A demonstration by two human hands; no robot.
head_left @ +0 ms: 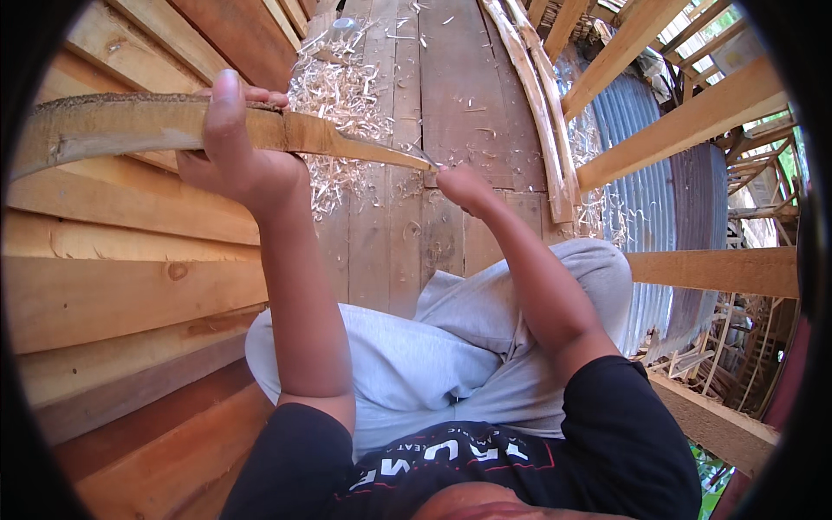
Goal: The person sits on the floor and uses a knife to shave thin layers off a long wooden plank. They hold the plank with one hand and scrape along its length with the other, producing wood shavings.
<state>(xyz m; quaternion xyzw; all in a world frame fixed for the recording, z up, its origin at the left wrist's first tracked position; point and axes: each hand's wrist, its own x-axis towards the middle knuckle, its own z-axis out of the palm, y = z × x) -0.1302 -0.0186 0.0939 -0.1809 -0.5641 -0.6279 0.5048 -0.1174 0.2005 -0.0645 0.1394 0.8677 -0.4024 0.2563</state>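
My left hand (pixel 251 165) is closed round a long curved piece of wood (pixel 165 130), with the thumb up on its near face and fingers behind it. The piece has a rough bark-like upper edge, is broad at the left and narrows to a slim tip at the right. At that tip is my closed right hand (pixel 465 188), knuckles up. A thin dark blade, seemingly a knife's (pixel 425 156), shows just ahead of the fingers, against the narrow end of the wood. The knife's handle is hidden in the fist.
Curled wood shavings (pixel 342 104) lie heaped on the plank floor (pixel 451 87) beyond my hands. A plank wall (pixel 130 286) rises close at the left. To the right are peeled poles (pixel 546 113), wooden rails (pixel 685 121) and corrugated metal sheets (pixel 637 191). My crossed legs (pixel 433 347) are below my arms.
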